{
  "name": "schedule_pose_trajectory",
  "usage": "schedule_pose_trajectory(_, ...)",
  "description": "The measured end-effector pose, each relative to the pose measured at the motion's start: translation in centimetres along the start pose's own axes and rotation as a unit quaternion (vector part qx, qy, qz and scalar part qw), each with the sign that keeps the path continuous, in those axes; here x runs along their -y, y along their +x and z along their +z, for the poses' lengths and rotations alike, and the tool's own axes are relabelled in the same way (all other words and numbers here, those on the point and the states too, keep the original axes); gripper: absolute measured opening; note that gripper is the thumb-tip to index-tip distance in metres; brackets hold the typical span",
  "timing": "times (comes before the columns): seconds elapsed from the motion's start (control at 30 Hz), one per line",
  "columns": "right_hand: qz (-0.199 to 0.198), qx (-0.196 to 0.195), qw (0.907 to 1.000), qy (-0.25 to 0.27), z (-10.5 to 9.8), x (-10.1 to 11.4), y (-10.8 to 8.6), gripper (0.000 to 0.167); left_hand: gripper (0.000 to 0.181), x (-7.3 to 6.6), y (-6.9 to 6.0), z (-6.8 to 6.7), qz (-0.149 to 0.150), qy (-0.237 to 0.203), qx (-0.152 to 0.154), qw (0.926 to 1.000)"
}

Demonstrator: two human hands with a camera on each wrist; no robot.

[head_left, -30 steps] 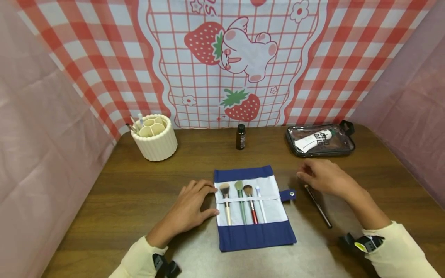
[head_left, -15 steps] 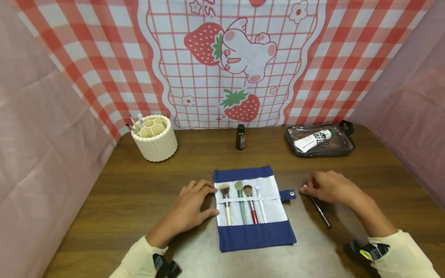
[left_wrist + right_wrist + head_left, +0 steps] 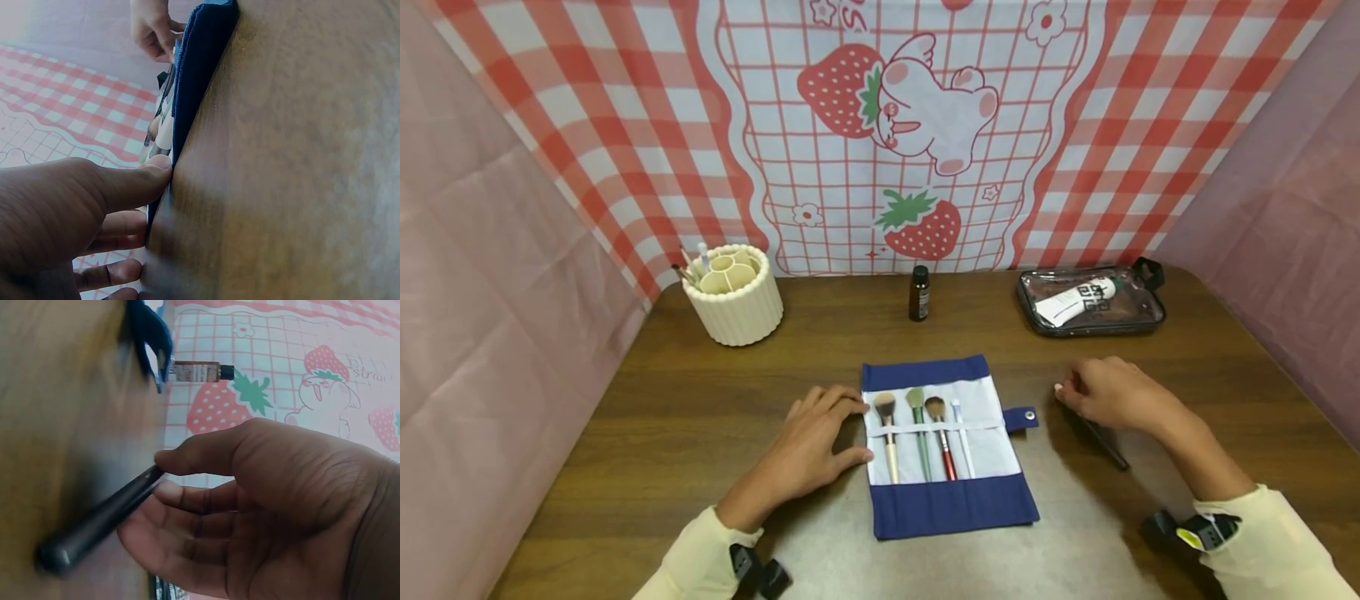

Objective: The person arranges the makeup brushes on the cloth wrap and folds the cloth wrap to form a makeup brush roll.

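Observation:
A blue and white fabric brush roll (image 3: 955, 508) lies unfolded on the table. Under its white strap sit several makeup brushes, among them a cream-handled one (image 3: 891, 450), a green one (image 3: 922, 450) and a red-handled one (image 3: 947, 454). My left hand (image 3: 808, 442) rests at the roll's left edge, thumb and fingertips touching it. To the right of the roll, my right hand (image 3: 1112, 392) pinches a dark-handled brush (image 3: 100, 519) between thumb and index finger. The handle slants down toward the table; the hand hides the brush's other end in the head view.
A cream ribbed holder (image 3: 737, 308) with a few slim tools stands at the back left. Behind the roll is a small dark bottle (image 3: 919, 293). A clear black-edged pouch (image 3: 1131, 312) containing a white tube (image 3: 1075, 302) lies at the back right. A patterned cloth hangs behind.
My right hand came down to the dark brush and pinched its upper end; the handle's lower end has since shifted a little up and right. The left hand and roll stayed put.

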State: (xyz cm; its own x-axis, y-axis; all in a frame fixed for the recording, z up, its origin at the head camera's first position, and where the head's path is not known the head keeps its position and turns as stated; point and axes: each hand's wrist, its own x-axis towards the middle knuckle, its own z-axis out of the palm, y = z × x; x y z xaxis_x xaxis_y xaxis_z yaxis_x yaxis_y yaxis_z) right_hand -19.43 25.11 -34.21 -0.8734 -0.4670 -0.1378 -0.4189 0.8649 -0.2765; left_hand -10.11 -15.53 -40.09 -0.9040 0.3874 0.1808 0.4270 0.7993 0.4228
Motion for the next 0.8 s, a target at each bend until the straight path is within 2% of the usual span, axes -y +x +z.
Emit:
schedule_pose_trajectory(0.17,0.016,-0.035,0.9985,0.039,-1.3,0.3,0.8,0.02,0.057,0.1,0.0,0.0,0.0,0.002,0.001,1.0)
schedule_pose_trajectory(0.4,-0.002,-0.104,0.9914,0.08,-2.2,1.0,2.7,0.024,0.057,0.1,0.0,0.0,-0.003,0.004,0.005,1.0)
schedule_pose_trajectory(0.5,-0.002,-0.123,0.9859,0.113,-2.2,1.5,3.6,0.028,0.057,0.1,0.0,0.0,-0.004,0.003,0.006,1.0)
schedule_pose_trajectory(0.63,-0.004,-0.132,0.9762,0.172,-1.8,2.1,5.0,0.029,0.058,0.0,-0.1,0.0,-0.004,0.001,0.006,1.0)
schedule_pose_trajectory(0.8,-0.007,-0.127,0.9712,0.202,-1.1,3.0,6.4,0.028,0.058,0.0,-0.1,0.0,-0.003,-0.001,0.005,1.0)
